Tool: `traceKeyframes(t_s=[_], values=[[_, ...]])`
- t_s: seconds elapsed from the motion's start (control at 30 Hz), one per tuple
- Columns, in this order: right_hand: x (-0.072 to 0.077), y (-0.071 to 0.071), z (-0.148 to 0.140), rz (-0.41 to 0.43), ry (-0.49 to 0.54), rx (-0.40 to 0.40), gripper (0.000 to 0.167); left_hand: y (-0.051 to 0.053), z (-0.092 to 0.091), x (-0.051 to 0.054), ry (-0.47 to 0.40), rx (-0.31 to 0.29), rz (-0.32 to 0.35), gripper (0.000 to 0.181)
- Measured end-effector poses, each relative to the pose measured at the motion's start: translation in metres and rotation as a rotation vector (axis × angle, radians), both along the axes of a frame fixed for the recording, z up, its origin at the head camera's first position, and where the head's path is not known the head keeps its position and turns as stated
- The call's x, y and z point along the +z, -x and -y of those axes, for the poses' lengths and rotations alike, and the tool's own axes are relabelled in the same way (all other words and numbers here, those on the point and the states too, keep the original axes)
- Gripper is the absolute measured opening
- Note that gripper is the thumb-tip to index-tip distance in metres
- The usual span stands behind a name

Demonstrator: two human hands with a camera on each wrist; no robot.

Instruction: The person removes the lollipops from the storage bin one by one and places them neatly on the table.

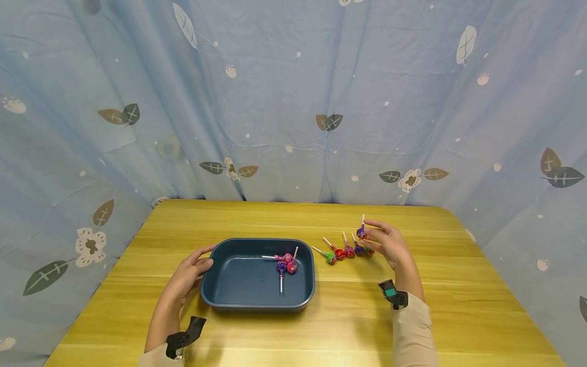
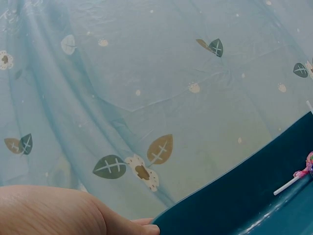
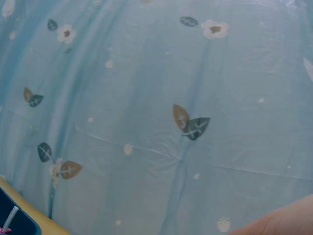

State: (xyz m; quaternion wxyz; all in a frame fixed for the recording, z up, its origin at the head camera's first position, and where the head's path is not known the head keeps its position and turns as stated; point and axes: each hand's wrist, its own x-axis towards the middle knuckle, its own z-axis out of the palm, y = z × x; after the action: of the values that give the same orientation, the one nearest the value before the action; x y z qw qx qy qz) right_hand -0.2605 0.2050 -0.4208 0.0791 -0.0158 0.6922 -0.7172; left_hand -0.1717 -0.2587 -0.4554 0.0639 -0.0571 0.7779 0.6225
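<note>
In the head view, my right hand (image 1: 389,243) pinches a purple-wrapped lollipop (image 1: 362,233) by its candy end, white stick pointing up. Just below it several lollipops lie in a row on the table, among them a green one (image 1: 331,258), a red one (image 1: 340,254) and a purple one (image 1: 359,250); the hand partly hides the rightmost. My left hand (image 1: 187,274) holds the left rim of a dark blue rectangular basin (image 1: 257,308), its thumb at the edge. Inside the basin, to the right, three lollipops lie together, one of them purple (image 1: 282,267). The right wrist view hides the held lollipop.
A wood-patterned table (image 1: 348,326) carries everything, its back edge close to a blue curtain (image 1: 284,102) printed with leaves and flowers. Both wrists wear black straps, the right one (image 1: 400,299) with a green patch.
</note>
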Motion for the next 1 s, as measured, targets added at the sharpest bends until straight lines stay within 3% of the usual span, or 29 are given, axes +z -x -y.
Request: traceKeyframes(t_s=[0.4, 1.0], values=[[-0.007, 0.001, -0.023, 0.026, -0.071, -0.054, 0.045, 0.001, 0.001, 0.000, -0.022, -0.009, -0.010, 0.048], [-0.025, 0.004, -0.032, 0.111, -0.178, -0.160, 0.043, 0.001, 0.001, 0.000, 0.000, 0.000, -0.002, 0.048]])
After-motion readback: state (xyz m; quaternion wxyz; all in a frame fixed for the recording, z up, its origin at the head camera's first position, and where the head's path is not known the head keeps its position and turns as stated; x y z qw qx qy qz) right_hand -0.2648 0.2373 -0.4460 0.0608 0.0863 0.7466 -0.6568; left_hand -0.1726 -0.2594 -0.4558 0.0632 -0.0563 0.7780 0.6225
